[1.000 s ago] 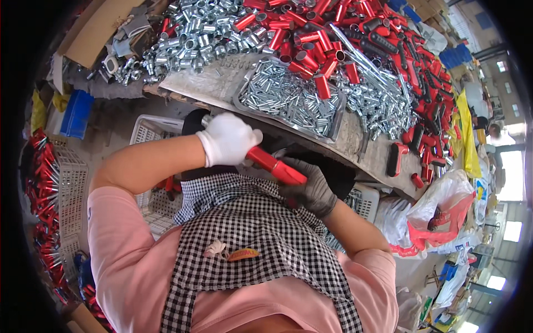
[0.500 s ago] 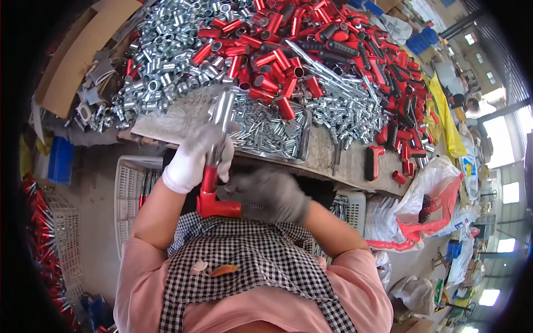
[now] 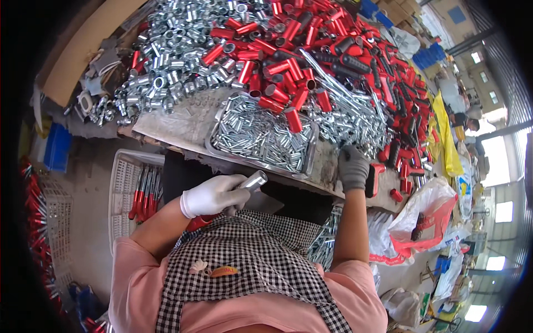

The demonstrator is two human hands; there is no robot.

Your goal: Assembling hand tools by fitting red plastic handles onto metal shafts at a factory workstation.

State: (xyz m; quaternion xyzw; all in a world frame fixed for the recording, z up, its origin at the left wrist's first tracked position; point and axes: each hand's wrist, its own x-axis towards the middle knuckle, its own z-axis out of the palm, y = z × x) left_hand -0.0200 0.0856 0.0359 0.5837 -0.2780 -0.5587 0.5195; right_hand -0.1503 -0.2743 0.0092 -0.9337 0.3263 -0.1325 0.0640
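Passage is offered between the left hand (image 3: 217, 195) and the right hand (image 3: 353, 168), in front of the bench edge; only the silver tube (image 3: 254, 182) is poked into it from the left. Straight ahead, access is blocked by the metal tray (image 3: 255, 162), backed by piled silver fittings (image 3: 183, 55) and red tubes (image 3: 277, 69). A bare strip of bench (image 3: 166, 126) is available left of the tray. The right hand is hemmed in by the silver pin pile (image 3: 350, 125) ahead and the red-black handle (image 3: 376, 178) just rightward.
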